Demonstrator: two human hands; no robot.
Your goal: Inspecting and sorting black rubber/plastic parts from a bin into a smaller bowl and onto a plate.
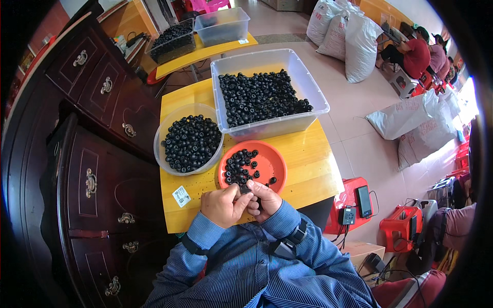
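Over the near edge of an orange-red plate (pixel 275 160), my left hand (pixel 220 206) and my right hand (pixel 266 200) meet with fingers closed. They pinch a small black round part (pixel 245 189) between the fingertips; the fingers cover most of it. Loose black ring-like parts (pixel 237 165) with holes in them lie mostly on the plate's left half. Left of the plate, a round clear tub (pixel 158 146) holds a heap of similar black pieces. Behind the plate stands a large clear bin (pixel 272 128), its contents of the same kind.
A yellow table (pixel 305 159) bears these containers, with a white label (pixel 181 196) at its left. Dark drawers (pixel 102 179) stand close on my left. To the right, a red stool (pixel 349 205) carries a phone-like device (pixel 363 201). White sacks (pixel 362 49) and seated people (pixel 416 56) are farther off.
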